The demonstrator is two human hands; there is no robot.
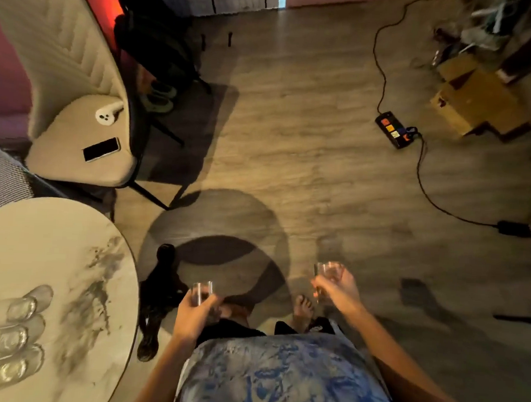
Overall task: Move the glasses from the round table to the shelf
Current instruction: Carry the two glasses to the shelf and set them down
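Observation:
My left hand [195,316] grips a small clear glass [202,291] upright in front of my body. A second clear glass [328,272] is held upright in my right hand [341,294], farther right and above the wooden floor. Both hands are off to the right of the round marble-patterned table [67,266] at the lower left. Three more clear glasses [16,338] stand close together near the table's left edge. No shelf is visible in this view.
A beige chair [76,127] with a phone [101,149] and a white item on its seat stands behind the table. A black power strip [394,129] and its cable lie on the floor at right. Cardboard boxes [478,99] sit at the far right.

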